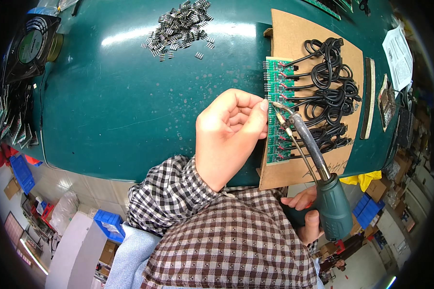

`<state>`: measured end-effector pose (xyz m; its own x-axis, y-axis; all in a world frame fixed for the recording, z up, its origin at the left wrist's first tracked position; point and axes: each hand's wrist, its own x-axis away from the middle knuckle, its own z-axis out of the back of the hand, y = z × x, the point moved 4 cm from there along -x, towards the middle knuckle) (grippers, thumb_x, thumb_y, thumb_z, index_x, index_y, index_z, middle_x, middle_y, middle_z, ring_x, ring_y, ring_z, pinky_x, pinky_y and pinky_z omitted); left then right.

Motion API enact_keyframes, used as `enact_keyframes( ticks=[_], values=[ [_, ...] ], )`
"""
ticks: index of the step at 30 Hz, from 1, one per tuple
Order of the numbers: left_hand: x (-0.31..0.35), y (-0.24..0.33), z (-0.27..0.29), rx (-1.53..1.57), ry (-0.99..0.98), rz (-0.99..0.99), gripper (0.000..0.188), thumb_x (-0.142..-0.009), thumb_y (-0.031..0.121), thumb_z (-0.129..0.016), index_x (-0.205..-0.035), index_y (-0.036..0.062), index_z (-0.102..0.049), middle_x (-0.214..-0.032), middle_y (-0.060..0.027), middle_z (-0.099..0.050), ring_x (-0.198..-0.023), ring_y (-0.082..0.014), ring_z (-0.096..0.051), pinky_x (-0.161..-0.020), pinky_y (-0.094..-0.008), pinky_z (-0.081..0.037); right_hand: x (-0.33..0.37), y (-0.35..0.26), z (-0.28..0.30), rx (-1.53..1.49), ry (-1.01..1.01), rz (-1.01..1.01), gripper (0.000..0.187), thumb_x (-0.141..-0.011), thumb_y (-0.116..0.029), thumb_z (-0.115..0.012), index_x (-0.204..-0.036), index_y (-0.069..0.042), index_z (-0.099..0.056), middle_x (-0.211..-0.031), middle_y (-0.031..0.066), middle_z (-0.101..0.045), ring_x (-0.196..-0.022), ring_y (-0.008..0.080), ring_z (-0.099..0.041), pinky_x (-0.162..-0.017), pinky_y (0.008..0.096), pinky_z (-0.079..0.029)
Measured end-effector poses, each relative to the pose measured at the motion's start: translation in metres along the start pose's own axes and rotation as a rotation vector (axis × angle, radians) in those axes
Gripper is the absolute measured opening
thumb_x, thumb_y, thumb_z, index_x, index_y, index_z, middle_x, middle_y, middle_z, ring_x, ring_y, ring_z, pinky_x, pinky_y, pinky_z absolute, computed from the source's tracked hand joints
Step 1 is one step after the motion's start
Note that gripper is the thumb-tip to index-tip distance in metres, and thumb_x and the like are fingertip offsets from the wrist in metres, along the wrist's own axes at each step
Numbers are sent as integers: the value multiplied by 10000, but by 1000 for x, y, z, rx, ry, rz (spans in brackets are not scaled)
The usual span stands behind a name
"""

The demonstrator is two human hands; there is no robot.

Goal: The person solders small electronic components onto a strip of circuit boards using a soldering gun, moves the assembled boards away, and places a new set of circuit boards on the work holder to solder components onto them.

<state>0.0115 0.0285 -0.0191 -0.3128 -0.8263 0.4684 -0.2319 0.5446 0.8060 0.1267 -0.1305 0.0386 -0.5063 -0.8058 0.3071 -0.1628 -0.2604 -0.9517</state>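
Note:
A row of joined green circuit boards [274, 137] lies along the left part of a cardboard sheet [284, 36], with metal pins sticking out from its left edge. My left hand [231, 135] is closed in a pinch at that edge; whatever sits between thumb and forefinger is hidden. In my right hand [311, 227] is the handle of a dark green soldering gun [333, 207]. Its bent metal tip and thin wire-feed tube reach the boards just right of my left fingertips. Coiled black cables [330, 96] are joined to the boards' right side.
Small pin connectors [181, 29] lie heaped at the far side of the green table [106, 115]. A black fan [31, 43] stands at the far left, above a stack of boards [17, 118]. Right of the cardboard are a narrow strip [368, 98] and white paper [398, 58].

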Motion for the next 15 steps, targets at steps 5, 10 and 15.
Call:
enact_keyframes(
  ticks=[5, 10, 15],
  values=[
    [0, 0, 1, 4, 3, -14, 89, -825, 39, -550, -848, -42, -524, -758, -61, -588, -648, -76, -573, -589, -194, -497, 0, -2, 1, 34, 9, 4, 440, -800, -341, -561, -891, 61, -409, -713, 117, -428, -631, 197, -492, -626, 383, -535],
    [-1, -1, 1, 2, 4, -13, 88, -823, 39, -553, -848, -40, -525, -756, -58, -586, -643, -73, -570, -582, -191, -493, 0, -2, 2, 18, 26, 10, 477, -804, -355, -560, -949, 62, -380, -718, 107, -427, -625, 188, -491, -610, 385, -537],
    [0, -1, 3, 11, 0, -9, 91, -823, 38, -554, -856, -41, -524, -763, -56, -583, -654, -77, -574, -593, -190, -492, -2, -3, 4, -4, -18, 58, 490, -816, -351, -546, -992, 67, -361, -730, 109, -432, -642, 188, -496, -613, 385, -543]
  ],
)
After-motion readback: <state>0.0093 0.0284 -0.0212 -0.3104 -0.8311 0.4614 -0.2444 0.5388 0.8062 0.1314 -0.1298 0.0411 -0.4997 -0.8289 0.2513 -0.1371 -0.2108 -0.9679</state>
